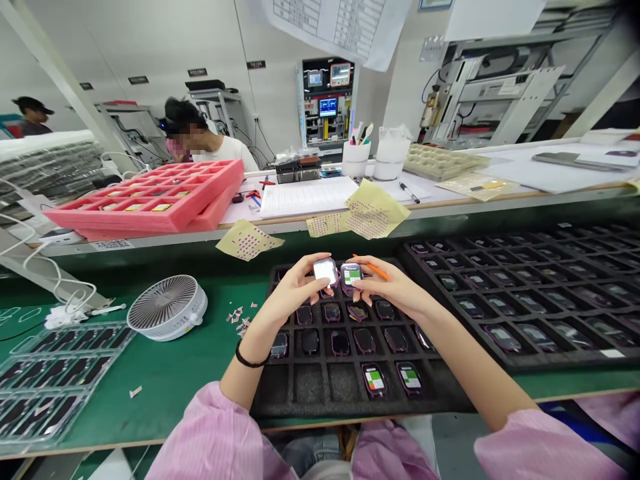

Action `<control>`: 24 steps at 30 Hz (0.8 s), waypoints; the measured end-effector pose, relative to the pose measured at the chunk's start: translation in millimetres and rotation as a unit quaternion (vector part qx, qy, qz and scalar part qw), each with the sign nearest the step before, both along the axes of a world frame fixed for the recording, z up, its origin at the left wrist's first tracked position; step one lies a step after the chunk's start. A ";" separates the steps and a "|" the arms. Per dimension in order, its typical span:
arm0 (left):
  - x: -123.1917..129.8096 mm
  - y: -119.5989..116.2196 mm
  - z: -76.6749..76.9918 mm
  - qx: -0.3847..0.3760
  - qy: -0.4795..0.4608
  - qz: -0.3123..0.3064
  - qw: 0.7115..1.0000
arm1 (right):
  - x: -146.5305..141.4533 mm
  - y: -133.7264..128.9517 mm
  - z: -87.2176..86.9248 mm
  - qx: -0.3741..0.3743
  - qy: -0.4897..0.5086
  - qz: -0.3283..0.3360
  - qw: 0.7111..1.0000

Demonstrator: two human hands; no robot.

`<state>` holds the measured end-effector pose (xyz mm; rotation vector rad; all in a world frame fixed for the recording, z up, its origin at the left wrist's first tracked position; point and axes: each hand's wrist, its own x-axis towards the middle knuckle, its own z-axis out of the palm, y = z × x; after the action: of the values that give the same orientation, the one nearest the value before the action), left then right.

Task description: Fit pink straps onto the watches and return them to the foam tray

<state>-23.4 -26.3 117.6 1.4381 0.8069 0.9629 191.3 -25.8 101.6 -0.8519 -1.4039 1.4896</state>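
Observation:
My left hand (306,283) is closed on a smartwatch body (325,272) whose screen glows white. Beside it, my right hand (377,283) grips a second smartwatch body (351,275) with a green and white screen. An orange stick-like tool (371,267) lies between the fingers of that same hand; its kind is unclear. Both hands are raised over a black foam tray (309,387). Dark watch bodies fill several of its pockets, and two in the front row, one a lit watch (374,379), show green and white screens. Some front-left pockets hold nothing.
A second black foam tray (545,363) with more watch bodies lies to the right. On the left are a round white fan (167,307), clear trays (55,380) of dark parts and paper scraps (240,319). Pink foam trays (150,193) rest on the shelf. A co-worker (200,137) sits beyond.

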 end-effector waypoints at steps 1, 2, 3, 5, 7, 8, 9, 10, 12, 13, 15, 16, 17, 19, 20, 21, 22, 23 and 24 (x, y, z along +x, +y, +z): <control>-0.7 2.8 -1.6 0.005 0.002 0.014 1.000 | -1.9 5.3 4.3 0.013 -0.004 0.004 1.000; -1.5 5.7 -3.4 0.006 0.007 0.028 1.000 | -4.1 10.2 8.0 0.022 -0.009 0.008 1.000; -2.3 8.2 -5.2 0.004 0.012 0.042 0.999 | -6.7 14.6 11.0 0.028 -0.014 0.011 0.999; -3.7 12.3 -8.2 -0.004 0.022 0.067 0.998 | -12.0 21.9 14.9 0.031 -0.019 0.006 0.999; -5.1 15.0 -10.3 -0.006 0.025 0.077 0.997 | -16.6 27.0 16.0 0.028 -0.016 -0.008 0.999; -5.7 16.0 -11.1 -0.003 0.024 0.078 0.997 | -18.3 28.6 15.8 0.025 -0.013 -0.013 1.000; -6.3 16.9 -11.9 0.001 0.022 0.078 0.997 | -19.4 29.6 15.1 0.021 -0.011 -0.013 1.000; -6.8 17.8 -12.8 0.007 0.019 0.078 0.997 | -19.8 30.1 14.3 0.018 -0.009 -0.008 1.000; -7.5 19.7 -14.9 0.015 0.016 0.078 0.997 | -19.2 30.1 12.4 0.014 -0.007 0.011 1.000; -7.6 20.8 -16.1 0.017 0.016 0.078 0.997 | -18.3 30.0 11.6 0.013 -0.007 0.022 1.000; -7.2 23.2 -18.7 0.020 0.016 0.081 0.996 | -16.5 30.1 10.3 0.015 -0.006 0.039 0.999; -6.7 24.3 -20.0 0.022 0.015 0.085 0.996 | -15.7 30.5 9.8 0.016 -0.006 0.045 0.999; -6.2 25.3 -21.1 0.025 0.013 0.089 0.996 | -15.1 31.1 9.2 0.018 -0.006 0.051 0.999; -5.0 26.5 -22.3 0.030 0.007 0.098 0.995 | -14.5 32.6 8.0 0.022 -0.005 0.057 0.998; -4.6 26.6 -22.2 0.029 0.007 0.099 0.995 | -14.3 33.2 7.4 0.024 -0.007 0.058 0.998; -4.3 26.2 -21.7 0.025 0.009 0.098 0.995 | -14.0 33.7 6.8 0.027 -0.010 0.058 0.998; -4.1 25.6 -20.8 0.020 0.014 0.096 0.995 | -13.8 34.0 6.3 0.031 -0.015 0.056 0.998; -4.1 24.8 -19.8 0.014 0.019 0.092 0.995 | -13.5 34.2 5.9 0.034 -0.022 0.054 0.998; -4.1 23.9 -18.7 0.011 0.023 0.090 0.996 | -13.2 34.2 5.6 0.037 -0.028 0.052 0.998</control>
<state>-27.5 -2.4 98.9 1.4280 0.9750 1.0798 178.1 8.5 107.2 -0.7896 -1.5568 1.4912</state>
